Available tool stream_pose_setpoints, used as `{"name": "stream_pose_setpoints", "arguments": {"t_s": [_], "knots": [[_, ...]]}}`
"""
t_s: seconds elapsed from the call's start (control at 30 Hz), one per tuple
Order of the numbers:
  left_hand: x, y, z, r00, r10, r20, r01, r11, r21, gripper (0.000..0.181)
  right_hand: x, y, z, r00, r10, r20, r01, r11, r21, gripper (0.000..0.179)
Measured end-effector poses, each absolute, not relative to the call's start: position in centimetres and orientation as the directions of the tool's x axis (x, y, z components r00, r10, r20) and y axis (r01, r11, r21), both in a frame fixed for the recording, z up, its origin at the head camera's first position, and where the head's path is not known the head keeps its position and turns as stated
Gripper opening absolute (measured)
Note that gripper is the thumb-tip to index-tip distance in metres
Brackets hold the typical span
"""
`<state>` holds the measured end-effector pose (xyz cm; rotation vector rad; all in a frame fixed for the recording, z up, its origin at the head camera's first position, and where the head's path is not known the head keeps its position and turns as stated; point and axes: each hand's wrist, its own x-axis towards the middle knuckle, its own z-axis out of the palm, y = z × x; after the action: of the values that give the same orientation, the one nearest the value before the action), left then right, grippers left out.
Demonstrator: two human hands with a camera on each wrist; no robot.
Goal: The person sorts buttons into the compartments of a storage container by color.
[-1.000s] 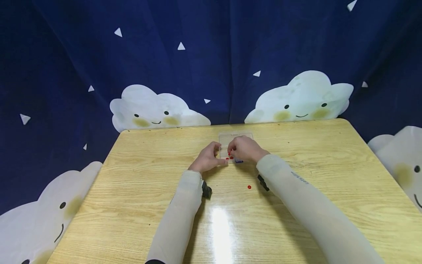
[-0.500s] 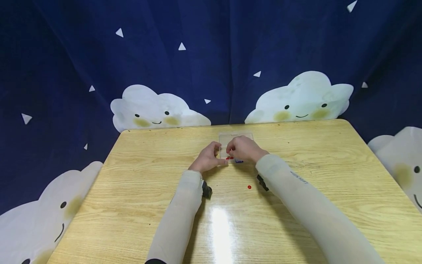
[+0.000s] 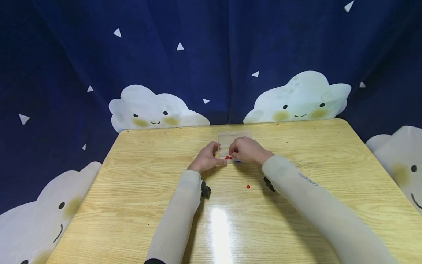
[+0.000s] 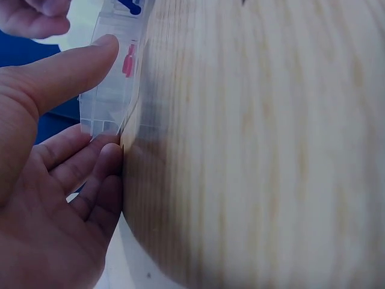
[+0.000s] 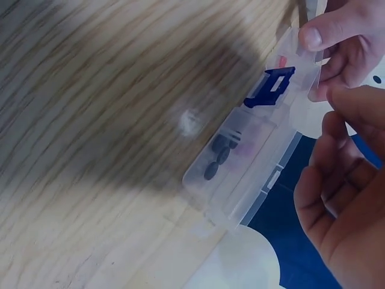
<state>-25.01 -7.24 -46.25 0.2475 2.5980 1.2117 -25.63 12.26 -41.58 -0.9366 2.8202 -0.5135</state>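
Note:
A clear plastic compartment box [image 3: 225, 140] lies at the far side of the table, its lid raised at the back. My left hand [image 3: 206, 158] grips the box's left end, thumb at the front and fingers round the corner. Several small red pieces [image 3: 228, 157] lie in the left part. My right hand [image 3: 249, 149] hovers over the box with loosely curled fingers; nothing shows between them. In the right wrist view, several dark round pieces [image 5: 212, 170] are in the compartment at the other end, and a blue latch [image 5: 258, 97] sits on the front.
One small red round piece [image 3: 248, 186] lies on the wooden table [image 3: 132, 190], nearer than the box. A dark blue curtain [image 3: 204, 55] with clouds hangs right behind the table's far edge.
A second ago my right fingers held a red piece over the box's left part; now they no longer show it. The hand has shifted slightly right, and the red pieces sit together in the box.

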Motion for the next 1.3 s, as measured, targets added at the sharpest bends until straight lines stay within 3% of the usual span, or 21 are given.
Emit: {"name": "stream_pose_setpoints", "arguments": {"t_s": [0.3, 0.53, 0.77, 1.3], "knots": [[-25.0, -7.3, -46.3, -0.952, 0.259, -0.161, 0.048, 0.649, 0.759, 0.071, -24.0, 12.9, -41.6, -0.758, -0.652, 0.031, -0.608, 0.688, -0.395, 0.014], [-25.0, -7.3, -46.3, -0.952, 0.262, -0.158, 0.043, 0.626, 0.779, 0.073, -22.4, 14.3, -42.1, -0.709, -0.705, 0.031, -0.666, 0.653, -0.361, 0.012], [-25.0, -7.3, -46.3, -0.950, 0.259, -0.174, 0.026, 0.622, 0.783, 0.075, -21.4, 15.7, -42.8, -0.718, -0.696, -0.002, -0.643, 0.664, -0.382, 0.013], [-24.9, -7.2, -46.3, -0.951, 0.248, -0.185, 0.011, 0.625, 0.780, 0.075, -19.5, 18.0, -44.7, -0.671, -0.742, 0.007, -0.647, 0.581, -0.494, 0.019]]}}
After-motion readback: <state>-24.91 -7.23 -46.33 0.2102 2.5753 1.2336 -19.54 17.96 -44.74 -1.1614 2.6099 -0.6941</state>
